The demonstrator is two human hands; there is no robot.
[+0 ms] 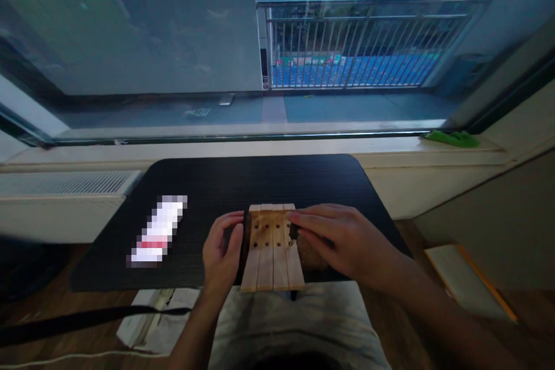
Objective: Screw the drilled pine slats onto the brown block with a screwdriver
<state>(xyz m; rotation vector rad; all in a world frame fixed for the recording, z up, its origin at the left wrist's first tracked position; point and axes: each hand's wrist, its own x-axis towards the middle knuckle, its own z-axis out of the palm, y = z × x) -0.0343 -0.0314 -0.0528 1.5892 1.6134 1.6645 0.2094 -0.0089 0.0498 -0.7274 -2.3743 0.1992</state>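
Note:
Several pale wooden slats (273, 266) lie side by side near the table's front edge, with two rows of dark holes across their far half. A brown piece (314, 257) shows beside them on the right; its kind is unclear. My left hand (223, 248) curves at the slats' left side, thumb and fingers apart, fingertips close to a dark edge there. Over the far right holes, my right hand (336, 237) pinches a small dark piece (295, 231) between thumb and fingers. What this piece is cannot be made out.
The slats are on a black table (260, 179) below a large window. A blurred white and red item (158, 231) lies on its left side. A radiator (65, 196) stands left. A green cloth-like thing (453, 139) is on the sill (368, 147).

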